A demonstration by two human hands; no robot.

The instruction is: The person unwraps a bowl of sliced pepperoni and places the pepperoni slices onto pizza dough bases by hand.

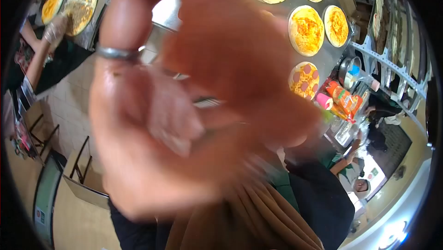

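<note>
Very close to the camera, my left hand [134, 157] fills the left and middle of the view, with a silver ring on a bent finger. A pale, glossy, translucent patch shows at its palm; whether it is thin plastic or skin I cannot make out. My right hand [240, 51] overlaps it on the right, smeared by motion. The hands appear to touch or nearly touch. Their fingertips are blurred or hidden, so any hold is unclear. Beyond them, topped pizzas [306, 30] lie on a dark counter [284, 14], among them a sausage-slice pizza [304, 80].
At the left, another person's gloved hand [56, 29] touches a topped flatbread [83, 7]. An orange-red packet [344, 97], a pink cup [324, 101] and a dark pan [349, 71] stand at the right. A metal shelf rack [387, 63] rises beyond. Another person [357, 176] is at lower right.
</note>
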